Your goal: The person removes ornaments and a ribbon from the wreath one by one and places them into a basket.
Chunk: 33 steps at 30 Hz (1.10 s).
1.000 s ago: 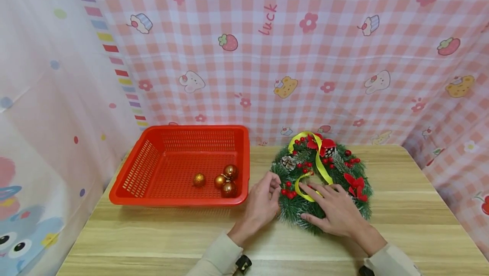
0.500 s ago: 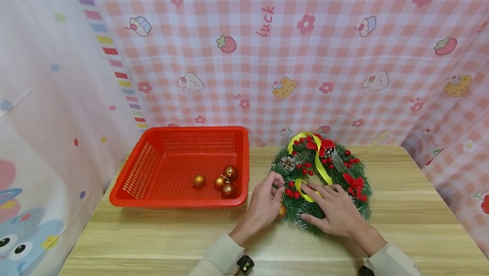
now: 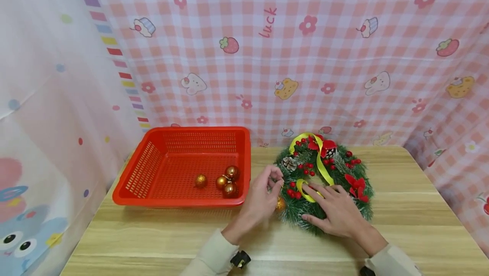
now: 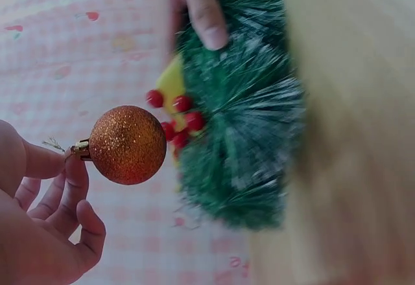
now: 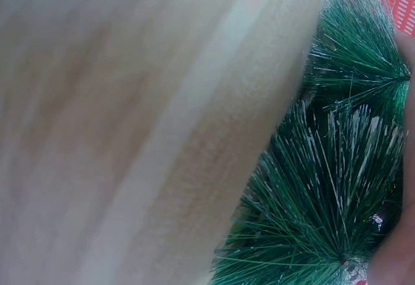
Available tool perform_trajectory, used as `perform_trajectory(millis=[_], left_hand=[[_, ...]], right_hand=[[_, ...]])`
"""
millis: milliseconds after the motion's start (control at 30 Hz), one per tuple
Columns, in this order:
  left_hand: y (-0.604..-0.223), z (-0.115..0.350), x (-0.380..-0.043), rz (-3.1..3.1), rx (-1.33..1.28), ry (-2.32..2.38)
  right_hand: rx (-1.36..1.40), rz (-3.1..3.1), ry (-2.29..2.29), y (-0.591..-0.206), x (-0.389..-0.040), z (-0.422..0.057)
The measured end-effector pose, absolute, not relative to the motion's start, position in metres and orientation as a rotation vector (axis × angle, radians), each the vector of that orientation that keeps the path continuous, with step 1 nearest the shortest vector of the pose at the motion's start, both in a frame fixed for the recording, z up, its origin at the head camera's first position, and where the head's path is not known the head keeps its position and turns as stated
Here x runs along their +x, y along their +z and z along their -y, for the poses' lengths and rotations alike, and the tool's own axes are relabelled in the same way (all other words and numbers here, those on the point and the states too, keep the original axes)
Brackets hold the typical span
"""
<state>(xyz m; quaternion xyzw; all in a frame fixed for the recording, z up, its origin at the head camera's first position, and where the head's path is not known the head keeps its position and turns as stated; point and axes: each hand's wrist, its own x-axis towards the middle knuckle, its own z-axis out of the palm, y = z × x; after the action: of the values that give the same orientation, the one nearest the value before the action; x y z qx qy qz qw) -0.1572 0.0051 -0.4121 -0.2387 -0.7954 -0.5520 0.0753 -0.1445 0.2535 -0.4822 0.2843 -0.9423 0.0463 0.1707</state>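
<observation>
A green wreath with red berries, pine cones, red flowers and a yellow ribbon lies on the table. My left hand is at its left edge and pinches a glittery copper-gold Christmas ball by the gold cap between thumb and fingertips. In the left wrist view the ball hangs beside the wreath's red berries. My right hand rests with spread fingers on the wreath's lower front, its fingertips over the ribbon's loop. The right wrist view shows mostly green bristles and part of that hand.
A red plastic basket stands left of the wreath. Inside it lie several gold and brown balls, grouped at the right, with a glittery one apart. The wooden table meets a pink checked curtain behind.
The Christmas ball, hidden behind my left hand at first, now shows by the wreath's left edge. My left hand has shifted slightly and turned a little; the right hand has stayed in place.
</observation>
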Motion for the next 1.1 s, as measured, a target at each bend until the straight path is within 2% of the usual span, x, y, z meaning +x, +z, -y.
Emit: perform_trajectory(millis=[467, 1100], left_hand=[[-0.379, 0.051, -0.173, 2.256, -0.638, -1.504], [-0.393, 0.142, -0.188, 2.318, -0.309, -1.359]], right_hand=[[0.815, 2.703, 0.139, -0.481, -0.144, -0.252], [0.807, 2.702, 0.149, -0.481, -0.145, -0.254]])
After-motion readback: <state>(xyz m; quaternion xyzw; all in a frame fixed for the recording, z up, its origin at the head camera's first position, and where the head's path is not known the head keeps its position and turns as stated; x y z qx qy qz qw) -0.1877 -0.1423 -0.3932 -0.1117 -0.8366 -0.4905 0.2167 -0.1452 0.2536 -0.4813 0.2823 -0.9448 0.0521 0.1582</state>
